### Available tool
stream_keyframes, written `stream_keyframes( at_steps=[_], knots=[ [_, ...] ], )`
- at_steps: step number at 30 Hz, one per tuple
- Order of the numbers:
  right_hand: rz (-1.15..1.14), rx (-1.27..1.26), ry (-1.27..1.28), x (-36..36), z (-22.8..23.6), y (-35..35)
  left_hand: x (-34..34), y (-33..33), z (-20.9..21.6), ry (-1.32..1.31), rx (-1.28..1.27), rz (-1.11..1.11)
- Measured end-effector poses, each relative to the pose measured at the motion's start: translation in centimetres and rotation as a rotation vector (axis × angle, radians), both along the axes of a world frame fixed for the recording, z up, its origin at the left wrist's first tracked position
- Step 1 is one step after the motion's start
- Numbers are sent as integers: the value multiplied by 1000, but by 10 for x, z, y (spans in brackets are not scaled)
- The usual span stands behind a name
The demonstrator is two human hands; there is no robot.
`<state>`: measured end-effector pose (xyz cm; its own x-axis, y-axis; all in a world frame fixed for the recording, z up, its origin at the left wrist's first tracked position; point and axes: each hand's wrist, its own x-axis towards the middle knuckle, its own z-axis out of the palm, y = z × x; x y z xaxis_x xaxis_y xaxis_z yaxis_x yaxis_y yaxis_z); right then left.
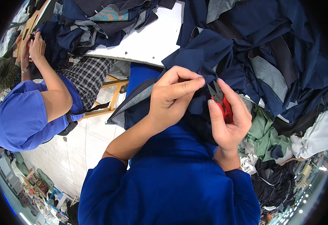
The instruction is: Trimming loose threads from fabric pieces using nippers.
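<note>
Between thumb and forefinger, my left hand (pixel 175 92) pinches the edge of a navy fabric piece (pixel 197 56). My right hand (pixel 231 120) is closed around thread snips (pixel 218 98) with red handles and dark blades. The blade tips point up, close to the pinched edge, and my right forefinger reaches to the cloth there. Whether the blades touch the cloth, I cannot tell. The fabric runs from the table down over my lap, and a strip with a grey and patterned underside (pixel 139 95) hangs left of my left wrist.
A white table (pixel 149 37) carries heaped navy garments (pixel 272 45) at right and another dark pile (pixel 107 22) at left. A co-worker in a blue shirt (pixel 29 108) sits on my left by a wooden stool (pixel 109 97). Green cloth (pixel 263 135) and black scraps (pixel 276 180) lie at lower right.
</note>
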<state>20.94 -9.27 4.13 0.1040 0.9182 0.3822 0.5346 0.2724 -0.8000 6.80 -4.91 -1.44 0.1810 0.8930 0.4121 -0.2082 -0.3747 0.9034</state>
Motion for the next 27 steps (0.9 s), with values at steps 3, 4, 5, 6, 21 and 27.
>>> stream_keyframes(
  at_steps=[3, 4, 5, 6, 21, 27],
  knots=[
    [-4, 8, -2, -1, -1, 1, 0, 0, -1, 3, 27, 19],
    [-4, 7, -2, -1, -1, 1, 0, 0, -1, 4, 26, 19],
    [-4, 3, 11, -2, -1, 1, -1, 0, 0, 28, 39, 21],
    [-4, 0, 23, -3, -1, 1, -1, 0, 0, 53, 52, 23],
    [33, -271, 679, 4, -15, 1, -7, 4, 3, 285, 202, 30],
    [68, -207, 768, 20, -16, 3, -10, -1, 3, -242, -483, -344]
  ],
)
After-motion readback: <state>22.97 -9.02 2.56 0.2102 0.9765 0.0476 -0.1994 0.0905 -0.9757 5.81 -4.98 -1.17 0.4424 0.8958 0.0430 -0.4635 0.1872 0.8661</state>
